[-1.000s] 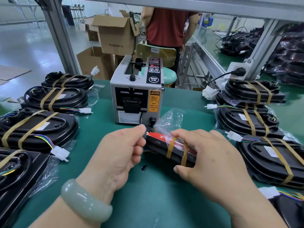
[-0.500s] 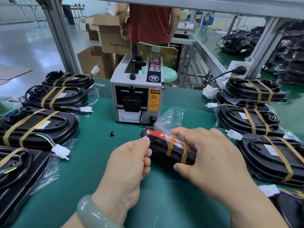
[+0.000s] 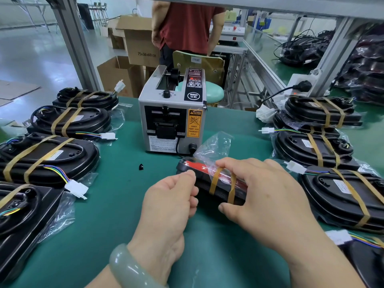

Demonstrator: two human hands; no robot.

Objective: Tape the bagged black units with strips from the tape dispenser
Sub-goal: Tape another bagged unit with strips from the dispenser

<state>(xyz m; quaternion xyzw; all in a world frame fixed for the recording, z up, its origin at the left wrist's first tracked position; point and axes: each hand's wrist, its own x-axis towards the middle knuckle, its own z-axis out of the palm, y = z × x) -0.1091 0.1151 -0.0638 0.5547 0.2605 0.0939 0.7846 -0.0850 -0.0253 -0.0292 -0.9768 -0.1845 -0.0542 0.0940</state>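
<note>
Black taped units (image 3: 52,156) beside tape dispenser (image 3: 172,113), left hand (image 3: 168,204) and right hand (image 3: 266,196) gripping bagged unit (image 3: 221,181)

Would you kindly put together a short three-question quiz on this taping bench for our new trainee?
1. True or false: the right hand is touching the tape dispenser.
2. How many tan tape strips wrap the bagged unit being held? A one, B two, C four.
3. Fill in: the left hand wears a pale green ____ at its wrist.

Key: 1 false, it grips the bagged unit; 2 B; 3 bracelet.
</note>
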